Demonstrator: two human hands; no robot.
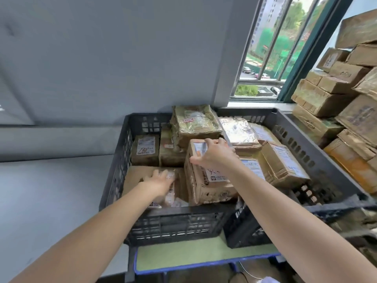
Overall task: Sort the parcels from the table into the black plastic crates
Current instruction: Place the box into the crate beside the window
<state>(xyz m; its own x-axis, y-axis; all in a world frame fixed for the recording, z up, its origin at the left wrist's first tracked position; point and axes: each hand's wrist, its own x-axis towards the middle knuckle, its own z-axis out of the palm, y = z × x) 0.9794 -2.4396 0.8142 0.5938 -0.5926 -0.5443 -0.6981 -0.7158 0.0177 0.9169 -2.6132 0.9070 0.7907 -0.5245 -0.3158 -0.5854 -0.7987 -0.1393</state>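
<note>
Black crate (114,180) is set on the green table (193,256) and packed with brown parcels; the labels are too blurred to be read. Stacked boxes (330,103) are cut off at the right edge. A second crate (242,227) is partly hidden by the right arm. Mid-crate, a tilted parcel (208,184) is seen, long axis near-to-far, label up. Its far end is gripped by the right hand (216,155). The left hand (160,179), fingers straight, is laid on a flat parcel (136,176) front-left.

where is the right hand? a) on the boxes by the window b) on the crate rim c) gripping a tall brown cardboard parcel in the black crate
c: the right hand curls over the top of the tall brown cardboard parcel inside the black plastic crate.
</note>
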